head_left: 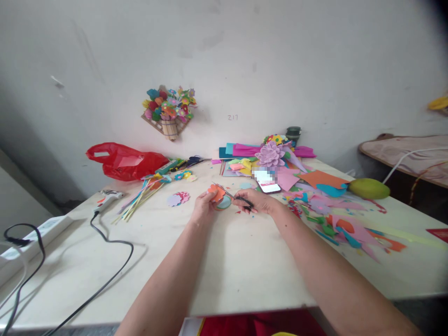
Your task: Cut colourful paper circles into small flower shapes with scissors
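Observation:
My left hand (pixel 205 207) pinches an orange scalloped flower cutout (pixel 217 192) over the middle of the table. In my right hand (pixel 256 200) is a pair of scissors (pixel 245 201) with dark handles, its blades pointing left to the cutout's edge. Just below the cutout lies a round ring-shaped item (pixel 224 202) with a pale centre, partly hidden by my hands. Left of my left hand, scalloped cutouts (pixel 178 199) in pale lilac and patterned pink rest on the table. A lit phone (pixel 269 181) lies beyond my right hand.
A glue gun (pixel 111 200) with a black cord lies left, near a white power strip (pixel 42 235). Behind are thin sticks (pixel 135 200) and a red plastic bag (pixel 128 161). Coloured scraps (pixel 346 228) and a yellow-green oval object (pixel 370 188) occupy the right.

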A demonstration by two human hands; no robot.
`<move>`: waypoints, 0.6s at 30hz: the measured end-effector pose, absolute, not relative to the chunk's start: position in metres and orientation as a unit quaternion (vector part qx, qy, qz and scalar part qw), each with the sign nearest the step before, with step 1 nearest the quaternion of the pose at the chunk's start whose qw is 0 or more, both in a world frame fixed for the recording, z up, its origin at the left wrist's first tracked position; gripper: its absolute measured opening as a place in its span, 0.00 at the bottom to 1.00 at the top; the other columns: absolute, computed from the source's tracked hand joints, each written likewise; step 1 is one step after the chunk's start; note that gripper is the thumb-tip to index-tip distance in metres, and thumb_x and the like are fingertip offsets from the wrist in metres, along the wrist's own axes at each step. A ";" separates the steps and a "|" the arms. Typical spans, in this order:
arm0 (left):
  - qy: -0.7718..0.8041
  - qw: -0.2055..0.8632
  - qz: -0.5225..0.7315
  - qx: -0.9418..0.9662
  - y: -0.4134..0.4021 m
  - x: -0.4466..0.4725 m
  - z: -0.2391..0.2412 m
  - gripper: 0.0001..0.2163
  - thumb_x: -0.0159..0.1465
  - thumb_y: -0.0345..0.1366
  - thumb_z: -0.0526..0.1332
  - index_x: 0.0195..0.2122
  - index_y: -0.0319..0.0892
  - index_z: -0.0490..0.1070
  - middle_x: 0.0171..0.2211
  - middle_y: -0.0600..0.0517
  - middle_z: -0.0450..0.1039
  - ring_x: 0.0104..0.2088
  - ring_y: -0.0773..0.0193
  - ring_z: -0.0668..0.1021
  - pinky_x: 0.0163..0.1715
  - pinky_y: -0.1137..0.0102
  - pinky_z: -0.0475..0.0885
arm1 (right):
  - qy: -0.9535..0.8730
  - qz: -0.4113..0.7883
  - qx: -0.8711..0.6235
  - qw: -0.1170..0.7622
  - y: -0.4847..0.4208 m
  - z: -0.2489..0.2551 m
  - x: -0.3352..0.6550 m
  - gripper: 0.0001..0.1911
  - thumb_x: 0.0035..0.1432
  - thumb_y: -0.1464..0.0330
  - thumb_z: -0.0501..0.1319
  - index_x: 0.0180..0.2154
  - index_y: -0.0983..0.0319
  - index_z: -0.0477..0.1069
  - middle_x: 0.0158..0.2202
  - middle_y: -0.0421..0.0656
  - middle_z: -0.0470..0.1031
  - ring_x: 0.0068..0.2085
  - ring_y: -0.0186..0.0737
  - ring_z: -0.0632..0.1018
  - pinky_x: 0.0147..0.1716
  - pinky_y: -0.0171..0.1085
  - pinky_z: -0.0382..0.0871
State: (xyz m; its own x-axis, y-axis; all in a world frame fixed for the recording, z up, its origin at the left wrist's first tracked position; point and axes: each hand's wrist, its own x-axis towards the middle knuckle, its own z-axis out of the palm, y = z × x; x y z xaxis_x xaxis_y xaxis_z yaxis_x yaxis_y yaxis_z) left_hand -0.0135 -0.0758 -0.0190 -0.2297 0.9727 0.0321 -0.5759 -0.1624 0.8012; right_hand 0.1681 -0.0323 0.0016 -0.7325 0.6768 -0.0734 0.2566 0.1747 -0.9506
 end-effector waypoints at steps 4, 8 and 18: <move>0.348 0.553 0.698 0.294 -0.076 -0.015 -0.019 0.06 0.51 0.26 0.64 0.31 0.34 0.74 0.32 0.46 0.77 0.31 0.63 0.79 0.29 0.72 0.75 | -0.742 0.571 -0.297 0.187 -0.030 -0.001 0.170 0.13 0.48 0.60 0.59 0.23 0.62 0.60 0.19 0.38 0.68 0.16 0.27 0.68 0.09 0.27 0.47; 0.354 0.558 0.691 0.294 -0.075 -0.017 -0.021 0.07 0.50 0.27 0.64 0.32 0.34 0.74 0.32 0.45 0.77 0.30 0.62 0.79 0.28 0.72 0.75 | -0.737 0.580 -0.292 0.186 -0.029 -0.002 0.170 0.12 0.50 0.62 0.57 0.22 0.62 0.60 0.16 0.36 0.64 0.17 0.28 0.69 0.09 0.27 0.46; 0.361 0.568 0.674 0.303 -0.074 -0.020 -0.024 0.07 0.51 0.26 0.62 0.32 0.34 0.75 0.33 0.44 0.78 0.31 0.62 0.79 0.28 0.72 0.76 | -0.736 0.578 -0.299 0.185 -0.029 -0.001 0.171 0.10 0.50 0.63 0.58 0.25 0.63 0.65 0.16 0.36 0.66 0.16 0.27 0.68 0.08 0.27 0.46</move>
State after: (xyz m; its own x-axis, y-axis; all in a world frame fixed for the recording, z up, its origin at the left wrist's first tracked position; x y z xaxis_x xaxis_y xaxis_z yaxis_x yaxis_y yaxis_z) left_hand -0.0205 -0.0738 -0.0235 -0.1704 0.9854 -0.0014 -0.5478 -0.0935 0.8313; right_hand 0.1712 -0.0287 -0.0009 -0.7527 0.6542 -0.0738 0.2270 0.1526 -0.9619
